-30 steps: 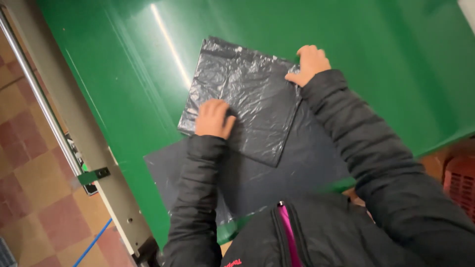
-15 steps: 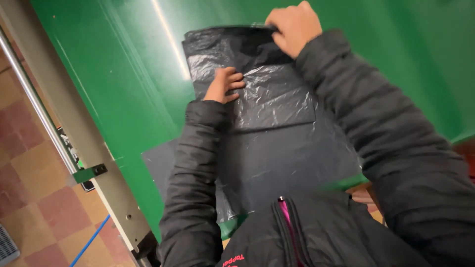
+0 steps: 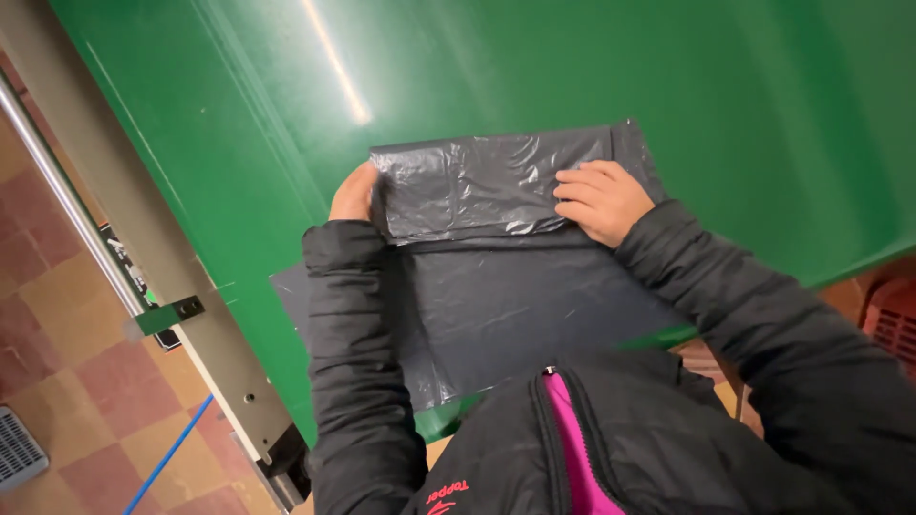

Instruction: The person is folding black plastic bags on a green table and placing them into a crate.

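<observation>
A crinkled grey plastic bag (image 3: 482,183) lies folded into a narrow strip on the green table (image 3: 592,67). It rests on the far edge of a flat stack of dark plastic sheets (image 3: 515,305). My left hand (image 3: 353,193) grips the strip's left end, thumb tucked under the fold. Flat on the strip's right part lies my right hand (image 3: 603,198), fingers together and pressing down. Both arms wear black padded sleeves.
The table's grey metal side rail (image 3: 143,257) runs diagonally at the left, with a green bracket (image 3: 167,315). Beyond it is a red and tan tiled floor (image 3: 57,381). A red crate (image 3: 892,315) shows at the right edge.
The bag has been folded from a wide sheet into a narrow strip. My right hand came down from the far edge onto the strip. My left hand shifted to the strip's left end.
</observation>
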